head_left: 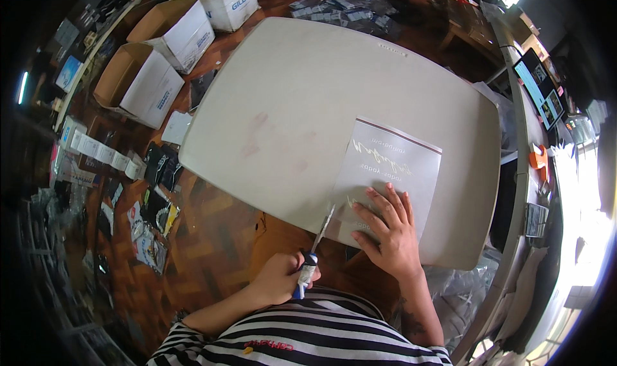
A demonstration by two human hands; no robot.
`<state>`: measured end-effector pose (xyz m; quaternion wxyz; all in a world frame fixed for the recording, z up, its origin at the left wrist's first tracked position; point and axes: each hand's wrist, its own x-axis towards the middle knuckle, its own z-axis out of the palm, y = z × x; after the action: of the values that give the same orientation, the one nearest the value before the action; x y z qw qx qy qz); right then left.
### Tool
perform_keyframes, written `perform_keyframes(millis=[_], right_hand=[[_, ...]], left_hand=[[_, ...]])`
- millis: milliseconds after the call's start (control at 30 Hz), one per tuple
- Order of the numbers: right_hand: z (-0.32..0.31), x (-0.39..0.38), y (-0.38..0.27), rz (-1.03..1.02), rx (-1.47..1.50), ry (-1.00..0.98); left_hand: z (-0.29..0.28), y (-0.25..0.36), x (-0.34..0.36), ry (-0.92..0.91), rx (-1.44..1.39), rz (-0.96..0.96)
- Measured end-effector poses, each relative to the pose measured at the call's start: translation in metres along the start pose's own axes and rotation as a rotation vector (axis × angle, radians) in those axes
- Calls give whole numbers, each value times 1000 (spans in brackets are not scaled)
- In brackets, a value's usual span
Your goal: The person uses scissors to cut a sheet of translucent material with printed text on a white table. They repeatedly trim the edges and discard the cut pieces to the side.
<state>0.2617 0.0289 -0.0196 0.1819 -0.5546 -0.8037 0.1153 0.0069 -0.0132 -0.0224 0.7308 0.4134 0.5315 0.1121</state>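
My left hand (283, 277) is closed round the blue-and-white handle of a long-bladed cutting tool (322, 230). Whether it is a knife or closed scissors I cannot tell. The blade points up and away, its tip beside the left edge of a translucent grey sheet (392, 151). That sheet carries pale script lettering and a dark stripe along its far edge. It lies flat on the near right part of a beige table (276, 89). My right hand (391, 234) rests on its near part with fingers spread, hiding some of the print.
Open cardboard boxes (151, 88) stand on the wooden floor at the far left. Plastic-packed items (151, 244) lie on the floor to the left, and a pile of grey packets (347, 9) beyond the table. A bench with a laptop (543, 93) and an orange tape dispenser (538, 159) runs along the right.
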Motion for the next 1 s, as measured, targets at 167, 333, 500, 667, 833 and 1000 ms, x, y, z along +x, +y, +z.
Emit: perform_keyframes(millis=[167, 333, 500, 667, 833, 1000], right_hand=[[-2, 0, -2, 6, -16, -3], [0, 0, -7, -8, -46, 2], [15, -10, -33, -23, 113, -35], [33, -18, -43, -27, -104, -31], [34, -16, -42, -8, -152, 3], [37, -18, -39, -36, -143, 21]], left_hand=[[4, -6, 6, -6, 1, 55], [9, -15, 8, 13, 44, 112], [9, -12, 6, 33, 162, 178], [11, -1, -1, 39, 137, 167], [9, 6, 8, 67, 143, 174], [8, 33, 19, 83, -65, 126]])
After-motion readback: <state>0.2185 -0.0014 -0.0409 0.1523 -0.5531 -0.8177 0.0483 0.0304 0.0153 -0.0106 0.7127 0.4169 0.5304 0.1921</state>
